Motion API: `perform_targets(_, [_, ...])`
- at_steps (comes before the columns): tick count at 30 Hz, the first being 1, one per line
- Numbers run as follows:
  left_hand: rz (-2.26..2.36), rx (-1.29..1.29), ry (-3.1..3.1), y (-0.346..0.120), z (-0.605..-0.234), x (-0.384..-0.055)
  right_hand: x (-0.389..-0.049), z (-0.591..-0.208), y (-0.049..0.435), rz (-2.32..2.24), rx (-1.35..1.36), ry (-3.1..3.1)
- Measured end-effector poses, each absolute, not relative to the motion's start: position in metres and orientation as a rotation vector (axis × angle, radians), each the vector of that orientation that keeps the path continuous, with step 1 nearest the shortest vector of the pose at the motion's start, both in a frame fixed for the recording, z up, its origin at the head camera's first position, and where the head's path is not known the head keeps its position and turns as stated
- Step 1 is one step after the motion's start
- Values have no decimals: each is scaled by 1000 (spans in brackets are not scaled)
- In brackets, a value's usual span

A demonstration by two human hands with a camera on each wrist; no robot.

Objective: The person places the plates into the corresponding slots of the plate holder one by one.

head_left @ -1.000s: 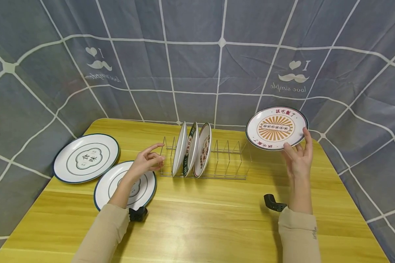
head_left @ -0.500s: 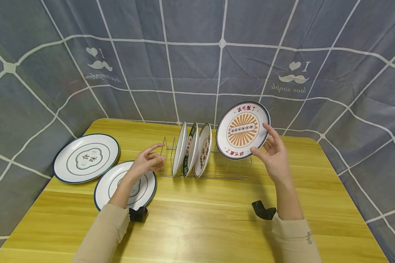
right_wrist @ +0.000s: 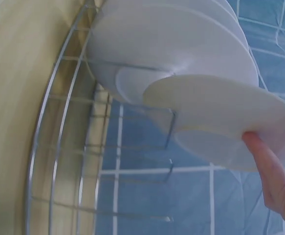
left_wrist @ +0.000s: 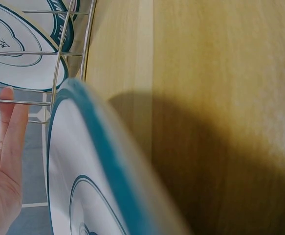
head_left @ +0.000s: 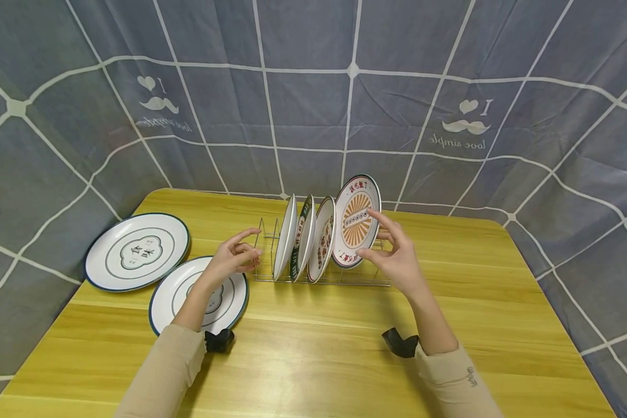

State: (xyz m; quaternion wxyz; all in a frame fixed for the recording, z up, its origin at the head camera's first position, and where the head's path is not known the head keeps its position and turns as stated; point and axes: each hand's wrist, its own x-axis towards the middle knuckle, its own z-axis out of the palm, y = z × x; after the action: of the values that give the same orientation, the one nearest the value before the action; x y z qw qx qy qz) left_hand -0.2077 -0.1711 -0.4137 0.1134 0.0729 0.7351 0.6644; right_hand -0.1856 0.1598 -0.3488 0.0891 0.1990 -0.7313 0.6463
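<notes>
My right hand (head_left: 397, 261) pinches the right rim of a white plate with an orange sunburst and red characters (head_left: 356, 223). That plate stands tilted over the middle of the wire dish rack (head_left: 363, 283), close to the right of the plates standing in it. In the right wrist view a finger (right_wrist: 264, 164) presses the white underside of the held plate (right_wrist: 206, 107). My left hand (head_left: 229, 258) is at the rack's left end, thumb and index fingertips apart at the end wires. Its fingers (left_wrist: 15, 127) look nearly straight in the left wrist view.
Upright in the rack are a white plate (head_left: 285, 238), a green-rimmed plate (head_left: 305, 238) and a red-patterned plate (head_left: 322, 238). Two blue-rimmed plates lie flat at left, a farther plate (head_left: 104, 261) and a nearer plate (head_left: 169, 299) under my left forearm. A grey checked curtain (head_left: 313, 116) hangs behind the table.
My right hand has carried the sunburst plate left from beyond the rack's right end to over its middle, turning it more upright. The left hand has stayed in place.
</notes>
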Motion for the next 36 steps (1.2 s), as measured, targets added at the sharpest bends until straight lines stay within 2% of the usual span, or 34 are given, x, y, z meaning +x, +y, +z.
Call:
perform_targets(5, [1934, 208, 2165, -168, -400, -200, -185, -353, 148, 1827, 535, -2281])
perform_targets(21, [1950, 223, 2167, -174, -425, -213, -183, -380, 131, 1798, 393, -2417])
perform_targets(36, [1956, 228, 2176, -173, -424, -214, -175, -395, 129, 1729, 455, -2429])
